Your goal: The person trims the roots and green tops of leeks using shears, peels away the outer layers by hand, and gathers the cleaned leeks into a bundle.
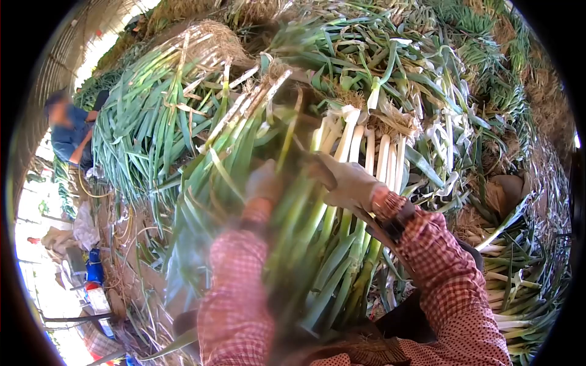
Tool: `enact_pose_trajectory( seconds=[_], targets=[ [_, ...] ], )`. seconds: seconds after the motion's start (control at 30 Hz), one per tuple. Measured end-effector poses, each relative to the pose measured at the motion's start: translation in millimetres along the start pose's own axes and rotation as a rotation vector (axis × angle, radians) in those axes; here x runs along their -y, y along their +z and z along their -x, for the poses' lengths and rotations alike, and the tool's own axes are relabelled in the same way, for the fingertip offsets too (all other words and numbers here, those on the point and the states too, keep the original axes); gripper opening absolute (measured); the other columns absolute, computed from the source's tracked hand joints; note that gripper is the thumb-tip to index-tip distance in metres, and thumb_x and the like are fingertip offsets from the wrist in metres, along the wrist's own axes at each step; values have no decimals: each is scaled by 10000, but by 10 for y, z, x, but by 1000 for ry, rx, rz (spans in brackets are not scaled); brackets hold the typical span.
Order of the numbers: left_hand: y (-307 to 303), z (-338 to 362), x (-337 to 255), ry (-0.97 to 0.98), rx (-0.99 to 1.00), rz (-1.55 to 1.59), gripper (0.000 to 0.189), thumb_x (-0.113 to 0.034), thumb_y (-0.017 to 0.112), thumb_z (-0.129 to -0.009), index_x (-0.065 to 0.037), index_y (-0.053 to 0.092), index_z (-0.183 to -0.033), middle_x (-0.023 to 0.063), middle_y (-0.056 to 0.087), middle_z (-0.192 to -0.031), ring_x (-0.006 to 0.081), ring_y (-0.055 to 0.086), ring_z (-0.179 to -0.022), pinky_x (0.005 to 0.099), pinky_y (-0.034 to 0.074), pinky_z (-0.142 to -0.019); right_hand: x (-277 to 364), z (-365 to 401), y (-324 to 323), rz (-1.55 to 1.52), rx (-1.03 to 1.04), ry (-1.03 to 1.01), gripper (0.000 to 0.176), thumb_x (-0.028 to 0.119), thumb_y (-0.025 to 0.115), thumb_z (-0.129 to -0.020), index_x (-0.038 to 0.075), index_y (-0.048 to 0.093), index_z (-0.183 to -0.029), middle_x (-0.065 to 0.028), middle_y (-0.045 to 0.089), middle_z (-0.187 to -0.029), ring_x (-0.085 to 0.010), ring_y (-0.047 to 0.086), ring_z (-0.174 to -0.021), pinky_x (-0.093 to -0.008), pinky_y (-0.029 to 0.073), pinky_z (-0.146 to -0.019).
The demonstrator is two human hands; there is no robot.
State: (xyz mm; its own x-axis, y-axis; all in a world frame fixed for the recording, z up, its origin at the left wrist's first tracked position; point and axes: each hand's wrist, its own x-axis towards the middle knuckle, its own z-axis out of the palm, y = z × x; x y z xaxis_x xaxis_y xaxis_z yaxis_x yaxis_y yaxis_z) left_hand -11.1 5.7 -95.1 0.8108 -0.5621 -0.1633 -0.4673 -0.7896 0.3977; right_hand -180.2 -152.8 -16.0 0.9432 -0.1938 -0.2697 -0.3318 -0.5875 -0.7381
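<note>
My right hand (349,182), in a pale glove, is closed over a long, narrow brown tool (381,233) that runs back along my forearm; its kind does not show clearly. Under and beside this hand lie leeks (383,160), their white stems and roots pointing away from me and their green leaves towards me. My left hand (264,183), also gloved, is smeared by motion over the green leaves to the left. Its fingers cannot be made out, nor whether it holds anything.
A large heap of leeks (146,116) rises at the left, with more leaves (348,49) behind. More leeks (513,299) lie at the lower right. Another person (72,131) is at the far left. A blue object (94,266) and a pale bag (86,226) lie below them.
</note>
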Motion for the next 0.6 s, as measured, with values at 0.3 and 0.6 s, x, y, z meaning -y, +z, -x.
enact_pose_trajectory(
  seconds=[0.3,0.6],
  targets=[
    [27,228,283,-25,34,41,356,-251,724,-847,-91,640,-1154,228,698,-1084,438,636,-1065,488,507,-906,-71,-875,24,40,-138,220,575,201,631,-849,27,474,-1374,-222,684,-1125,-352,691,-1021,-431,560,-864],
    [-114,715,420,176,112,88,336,-236,711,-840,-42,621,-1099,244,687,-1058,440,643,-1012,488,508,-876,-1,18,-91,-65,-40,186,737,136,721,-780,76,420,-1450,-136,687,-1156,-270,690,-1008,-368,568,-853]
  ],
)
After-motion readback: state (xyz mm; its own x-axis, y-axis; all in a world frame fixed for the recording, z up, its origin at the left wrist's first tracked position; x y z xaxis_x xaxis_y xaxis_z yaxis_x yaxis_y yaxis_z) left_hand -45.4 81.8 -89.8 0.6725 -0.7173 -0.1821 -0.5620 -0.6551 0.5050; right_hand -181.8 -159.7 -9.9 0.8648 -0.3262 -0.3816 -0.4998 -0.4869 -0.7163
